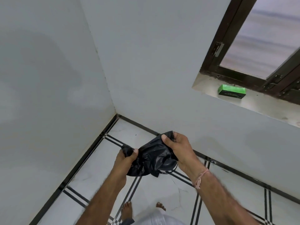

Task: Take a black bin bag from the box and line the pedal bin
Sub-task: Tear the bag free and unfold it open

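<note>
A crumpled black bin bag [150,155] hangs between my two hands above the floor. My left hand [125,159] pinches its left edge. My right hand [179,150] grips its upper right edge, with a pink thread around the wrist. Beneath the bag, a dark rounded part of the pedal bin [168,165] shows; the rest of the bin is hidden by the bag and my hands. The green box [231,91] lies on the window sill, up to the right and well away from both hands.
Two grey walls meet in a corner [116,113] just behind the bag. The floor [162,192] is white tile with dark stripes. My bare feet [127,210] stand near the bottom. A dark-framed window [243,46] sits above the stone sill [263,104].
</note>
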A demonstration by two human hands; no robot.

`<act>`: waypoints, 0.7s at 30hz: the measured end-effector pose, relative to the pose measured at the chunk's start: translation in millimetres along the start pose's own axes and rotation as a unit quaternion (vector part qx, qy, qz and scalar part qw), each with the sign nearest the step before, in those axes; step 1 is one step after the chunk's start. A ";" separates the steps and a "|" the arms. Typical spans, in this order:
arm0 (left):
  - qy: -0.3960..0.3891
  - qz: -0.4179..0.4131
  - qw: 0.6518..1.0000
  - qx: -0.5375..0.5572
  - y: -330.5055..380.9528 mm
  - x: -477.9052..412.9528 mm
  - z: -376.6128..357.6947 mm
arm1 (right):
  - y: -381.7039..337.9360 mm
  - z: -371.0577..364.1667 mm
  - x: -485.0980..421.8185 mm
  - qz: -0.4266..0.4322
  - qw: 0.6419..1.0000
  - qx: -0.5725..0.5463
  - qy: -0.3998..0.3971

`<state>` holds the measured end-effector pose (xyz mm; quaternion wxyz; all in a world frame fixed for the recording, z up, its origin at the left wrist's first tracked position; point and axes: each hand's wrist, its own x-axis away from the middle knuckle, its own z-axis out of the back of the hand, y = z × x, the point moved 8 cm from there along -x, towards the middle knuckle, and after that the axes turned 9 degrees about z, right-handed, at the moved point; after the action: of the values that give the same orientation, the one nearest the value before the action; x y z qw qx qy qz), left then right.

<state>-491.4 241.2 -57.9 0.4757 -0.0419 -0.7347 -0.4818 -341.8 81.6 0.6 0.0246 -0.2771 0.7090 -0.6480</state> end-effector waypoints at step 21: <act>-0.093 -0.127 0.987 -0.010 66.1 -1.0 19.8 | 35.6 -81.0 19.6 -0.038 0.998 0.012 0.038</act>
<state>-469.6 291.5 -16.1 0.3397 0.0028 -0.7700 -0.5400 -403.1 146.9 -13.4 -0.0237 -0.2787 0.6908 -0.6667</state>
